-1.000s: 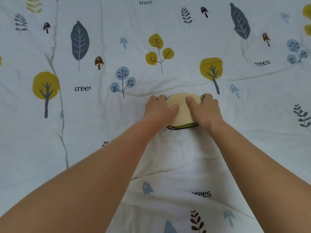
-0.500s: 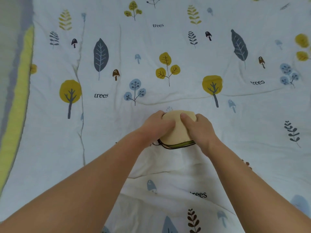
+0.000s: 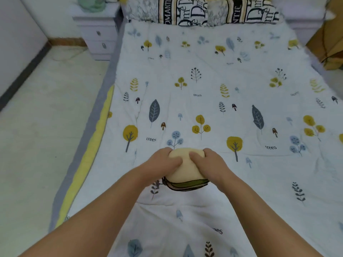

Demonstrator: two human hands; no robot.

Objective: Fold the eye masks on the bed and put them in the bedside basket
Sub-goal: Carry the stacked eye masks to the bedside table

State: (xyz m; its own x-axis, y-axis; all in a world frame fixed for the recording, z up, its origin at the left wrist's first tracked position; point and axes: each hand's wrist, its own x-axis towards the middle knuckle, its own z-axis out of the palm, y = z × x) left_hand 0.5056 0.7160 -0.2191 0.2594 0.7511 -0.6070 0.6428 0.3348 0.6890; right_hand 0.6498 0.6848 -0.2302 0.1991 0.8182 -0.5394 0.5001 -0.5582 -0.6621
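A stack of folded eye masks (image 3: 183,171) is gripped between both hands over the middle of the bed; the top one is cream, with green and dark layers showing at its near edge. My left hand (image 3: 163,164) clasps the left side of the stack, thumb on top. My right hand (image 3: 209,166) clasps the right side the same way. A pale green basket (image 3: 91,4) stands on the bedside table at the far left, its top cut off by the frame edge.
The quilt (image 3: 222,101) with a tree and leaf print covers the bed. Patterned pillows (image 3: 204,10) lie at the head. A white bedside table (image 3: 98,34) with drawers stands left of the bed, with pale floor (image 3: 42,127) beside it. A brown cloth (image 3: 330,39) is at the far right.
My view has tilted up, bringing the pillows, bedside table and basket into sight. Both hands have closed tighter on the stack, and it appears raised off the quilt.
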